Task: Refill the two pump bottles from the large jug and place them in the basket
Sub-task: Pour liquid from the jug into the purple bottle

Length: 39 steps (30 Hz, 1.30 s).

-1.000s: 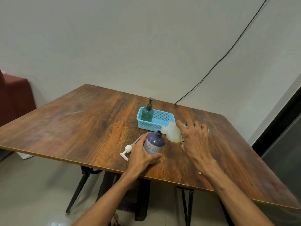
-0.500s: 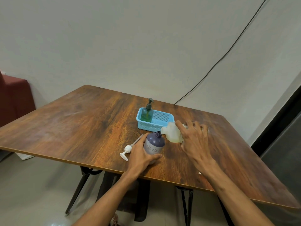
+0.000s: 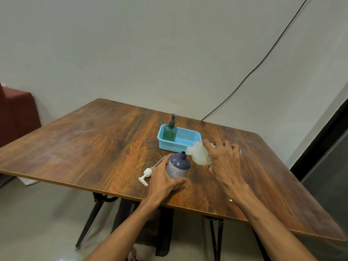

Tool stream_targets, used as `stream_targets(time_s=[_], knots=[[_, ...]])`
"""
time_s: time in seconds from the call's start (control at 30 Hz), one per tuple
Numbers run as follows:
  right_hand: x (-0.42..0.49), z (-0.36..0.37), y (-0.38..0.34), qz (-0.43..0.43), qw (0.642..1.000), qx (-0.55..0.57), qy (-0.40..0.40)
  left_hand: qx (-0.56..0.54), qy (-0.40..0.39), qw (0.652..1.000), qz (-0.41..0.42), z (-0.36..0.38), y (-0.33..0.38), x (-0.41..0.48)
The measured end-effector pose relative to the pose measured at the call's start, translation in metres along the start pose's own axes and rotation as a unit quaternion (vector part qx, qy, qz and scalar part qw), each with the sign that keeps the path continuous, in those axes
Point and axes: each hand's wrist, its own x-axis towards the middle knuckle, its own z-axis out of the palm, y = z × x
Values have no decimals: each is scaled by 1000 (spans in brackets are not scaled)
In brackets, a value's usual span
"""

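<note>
While the white pump head (image 3: 146, 176) lies loose on the bench (image 3: 94, 147) at the left, the left hand (image 3: 162, 180) wraps its fingers round the open purple bottle (image 3: 178, 166), steadying it upright. Behind, the green pump bottle (image 3: 170, 131) stands in the blue basket (image 3: 179, 147). To the right, the pale jug (image 3: 199, 155) is tipped, its mouth at the purple bottle's neck, the right hand (image 3: 224, 159) clasping its body from above. I judge the jug light but smooth, perhaps slick with soap; a grip round its waist suits best.

2 bare, veined forearms; left hand (image 3: 162, 178) and right hand (image 3: 225, 161) bare.
</note>
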Motion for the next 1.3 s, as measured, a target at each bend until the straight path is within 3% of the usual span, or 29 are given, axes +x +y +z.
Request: stream_targets(time_s=[1.3], knots=[[0, -2, 1, -1, 1000, -5, -8, 2, 3, 1000, 2, 1, -2, 2]])
